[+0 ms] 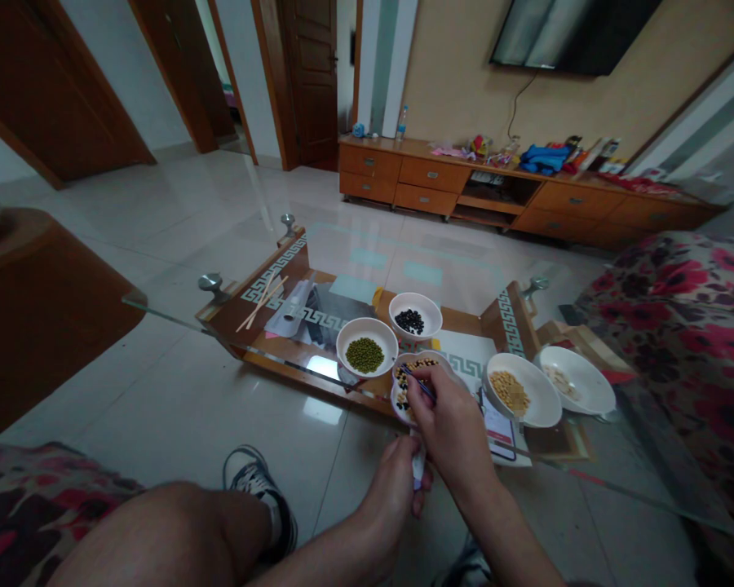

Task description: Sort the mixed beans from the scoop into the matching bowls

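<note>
My right hand [449, 408] pinches a thin dark tool [419, 381], its tip over a scalloped white-and-lilac dish [397, 403]. Yellow and black beans lie mixed in that dish, partly hidden by the hand. Below it, my left hand [395, 477] is closed around a pale lilac handle [417, 469] that seems to belong to the dish. Close by stand a white bowl of green beans [365, 356] and another with black beans [409, 321]. To the right are a bowl of yellow beans [509, 391] and a bowl with a few pale pieces [563, 381].
Everything stands on a glass-topped coffee table [336, 383]. Chopsticks [262, 302] lie crossed at its left. A phone [497, 428] lies beneath the yellow-bean bowl's edge. Flowered seat covers [678, 342] border the right side. A low cabinet [428, 183] runs along the far wall.
</note>
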`<state>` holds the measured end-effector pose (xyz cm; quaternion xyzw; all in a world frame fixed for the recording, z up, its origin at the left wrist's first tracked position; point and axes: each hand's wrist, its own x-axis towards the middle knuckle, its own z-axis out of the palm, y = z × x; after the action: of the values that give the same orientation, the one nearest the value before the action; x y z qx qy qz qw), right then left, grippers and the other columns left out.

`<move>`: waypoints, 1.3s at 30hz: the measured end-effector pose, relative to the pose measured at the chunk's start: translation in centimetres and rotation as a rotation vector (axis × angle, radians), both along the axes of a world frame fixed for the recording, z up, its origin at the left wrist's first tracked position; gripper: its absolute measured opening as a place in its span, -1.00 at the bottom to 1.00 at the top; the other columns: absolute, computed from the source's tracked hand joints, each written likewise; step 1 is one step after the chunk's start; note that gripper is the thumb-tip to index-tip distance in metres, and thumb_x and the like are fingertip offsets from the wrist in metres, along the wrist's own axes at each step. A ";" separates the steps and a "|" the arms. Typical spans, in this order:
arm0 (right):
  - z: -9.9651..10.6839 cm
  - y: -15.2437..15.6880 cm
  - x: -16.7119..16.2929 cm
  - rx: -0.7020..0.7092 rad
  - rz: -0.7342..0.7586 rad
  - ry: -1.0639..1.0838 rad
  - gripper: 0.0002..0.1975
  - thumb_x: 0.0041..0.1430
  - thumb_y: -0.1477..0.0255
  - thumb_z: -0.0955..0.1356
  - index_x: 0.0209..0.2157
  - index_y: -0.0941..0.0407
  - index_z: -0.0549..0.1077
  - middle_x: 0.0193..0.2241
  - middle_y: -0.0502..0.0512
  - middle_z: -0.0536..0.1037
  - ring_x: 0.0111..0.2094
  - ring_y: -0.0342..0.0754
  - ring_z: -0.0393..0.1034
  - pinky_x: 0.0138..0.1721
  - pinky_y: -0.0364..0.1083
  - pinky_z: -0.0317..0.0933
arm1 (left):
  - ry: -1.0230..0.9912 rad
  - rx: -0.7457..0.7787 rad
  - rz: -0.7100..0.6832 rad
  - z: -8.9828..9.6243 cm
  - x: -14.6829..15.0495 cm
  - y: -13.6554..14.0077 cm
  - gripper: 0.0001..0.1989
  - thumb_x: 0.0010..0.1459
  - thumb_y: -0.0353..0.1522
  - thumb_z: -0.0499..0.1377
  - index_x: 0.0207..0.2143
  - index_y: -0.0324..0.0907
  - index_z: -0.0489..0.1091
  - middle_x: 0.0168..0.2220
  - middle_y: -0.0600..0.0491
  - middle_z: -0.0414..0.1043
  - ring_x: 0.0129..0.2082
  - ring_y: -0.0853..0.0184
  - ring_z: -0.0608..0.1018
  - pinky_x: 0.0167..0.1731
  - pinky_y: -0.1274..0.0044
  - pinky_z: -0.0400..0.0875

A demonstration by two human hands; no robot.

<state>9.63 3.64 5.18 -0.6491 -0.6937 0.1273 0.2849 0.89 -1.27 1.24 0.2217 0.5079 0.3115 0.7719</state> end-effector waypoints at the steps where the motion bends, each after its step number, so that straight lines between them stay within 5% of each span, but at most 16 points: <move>1: 0.0 0.2 -0.3 0.009 0.008 0.006 -0.82 0.28 0.36 0.22 -0.25 0.10 0.42 -0.30 0.12 0.57 -0.31 -0.05 0.44 -0.24 -0.11 0.20 | 0.009 0.000 0.002 0.1 0.0 0.0 -0.71 0.06 -0.12 -0.04 -0.48 -0.15 0.22 -0.61 0.17 0.13 -0.66 0.47 0.15 -0.63 0.57 0.00; 9: 0.1 0.6 -0.1 0.025 0.018 0.035 -0.79 0.31 0.34 0.20 -0.17 0.08 0.42 -0.20 0.12 0.57 -0.23 -0.05 0.45 -0.19 -0.11 0.21 | -0.005 0.013 -0.010 0.0 0.0 0.2 -0.74 0.10 -0.19 -0.09 -0.49 -0.15 0.22 -0.64 0.18 0.11 -0.69 0.48 0.13 -0.65 0.56 -0.02; 16: 0.3 -0.4 2.0 -0.126 -0.183 -0.181 -0.74 0.25 0.20 0.23 -0.21 0.04 0.42 -0.49 0.05 0.56 -0.48 -0.01 0.45 -0.47 -0.12 0.10 | -0.004 0.017 0.000 -0.7 0.1 0.0 -0.69 0.13 -0.19 -0.11 -0.39 -0.19 0.29 -0.59 0.15 0.18 -0.67 0.47 0.15 -0.64 0.56 -0.01; 29: -0.3 -1.5 3.2 -0.400 -0.104 -0.396 -0.83 0.23 0.29 0.24 -0.23 0.05 0.39 -0.47 0.06 0.57 -0.44 -0.01 0.48 -0.51 -0.16 -0.07 | 0.010 0.020 -0.029 -0.5 -0.1 -0.2 -0.66 0.15 -0.19 -0.14 -0.34 -0.22 0.30 -0.56 0.14 0.18 -0.65 0.47 0.16 -0.61 0.56 0.02; 39: -0.4 -1.4 2.8 -0.462 -0.064 -0.395 -0.84 0.27 0.32 0.21 -0.22 0.03 0.38 -0.44 0.05 0.58 -0.39 0.01 0.51 -0.49 -0.14 -0.07 | 0.021 -0.004 -0.018 -0.1 -0.1 0.1 -0.67 0.15 -0.20 -0.12 -0.35 -0.23 0.31 -0.57 0.14 0.18 -0.66 0.47 0.16 -0.63 0.57 0.00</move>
<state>12.43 2.25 4.81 -0.7305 -0.6676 0.1438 -0.0069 0.76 -1.20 1.10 0.2282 0.5145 0.3012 0.7697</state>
